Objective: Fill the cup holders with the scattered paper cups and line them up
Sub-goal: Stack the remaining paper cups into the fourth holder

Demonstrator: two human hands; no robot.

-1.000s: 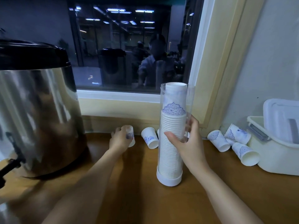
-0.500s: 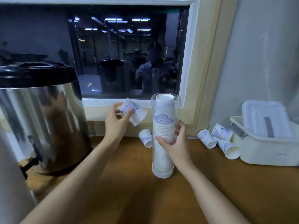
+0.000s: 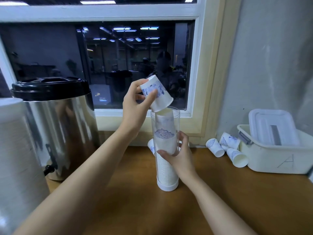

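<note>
One paper cup (image 3: 156,95) hangs mouth-down and tilted just above the open top of the cup holder (image 3: 167,184). The left hand (image 3: 135,106) pinches its side wall, thumb in front and fingers behind, a light grip closed on the paper.

To do this step well, I judge the cup should be brought level over the holder so its mouth sits square to the tube. It can then be lowered straight onto the stack of cups (image 3: 165,141) inside. A gentle grip matters, since squeezed paper goes oval and may catch the rim.

The right hand (image 3: 179,156) wraps the holder's middle, its grip curled round the clear wall, steadying it on the worktop (image 3: 220,192). Several loose cups (image 3: 215,147) lie well to the right of the holder, and one more peeks out just behind it on the left. The stack reaches near the holder's top, so little room seems left.
</note>
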